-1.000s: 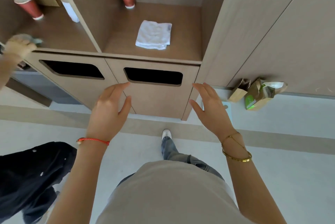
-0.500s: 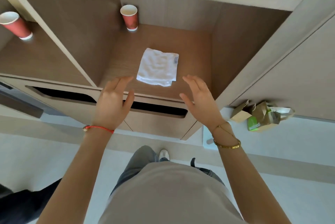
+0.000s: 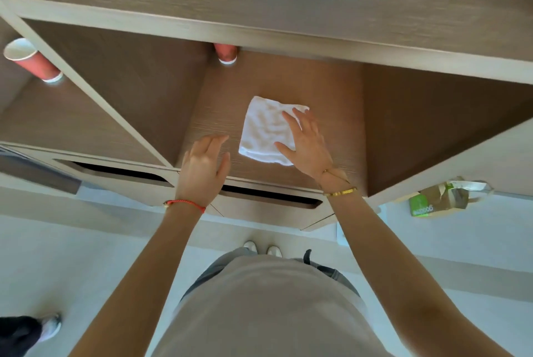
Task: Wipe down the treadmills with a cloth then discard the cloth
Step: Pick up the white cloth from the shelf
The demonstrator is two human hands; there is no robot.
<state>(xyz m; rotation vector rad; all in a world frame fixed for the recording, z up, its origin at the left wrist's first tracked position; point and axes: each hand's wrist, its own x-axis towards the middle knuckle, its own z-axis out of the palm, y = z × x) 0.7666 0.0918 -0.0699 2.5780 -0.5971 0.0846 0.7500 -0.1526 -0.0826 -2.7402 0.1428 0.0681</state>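
A folded white cloth (image 3: 264,131) lies flat on the brown wooden shelf (image 3: 331,114) of a cabinet niche. My right hand (image 3: 305,144) rests on the cloth's right half with fingers spread, not closed around it. My left hand (image 3: 203,167) hovers over the shelf's front edge, just left of the cloth, fingers apart and holding nothing. No treadmill is in view.
A red paper cup (image 3: 226,53) stands at the back of the niche, another red cup (image 3: 33,60) in the left niche. Two dark slots (image 3: 268,196) open in the panel below the shelf. A brown paper bag (image 3: 441,196) lies on the floor at right. Another person's shoe (image 3: 50,326) shows bottom left.
I have stepped closer to the cabinet. Both hands moved forward into the niche; my right hand came down onto the white cloth, my left stopped beside it.
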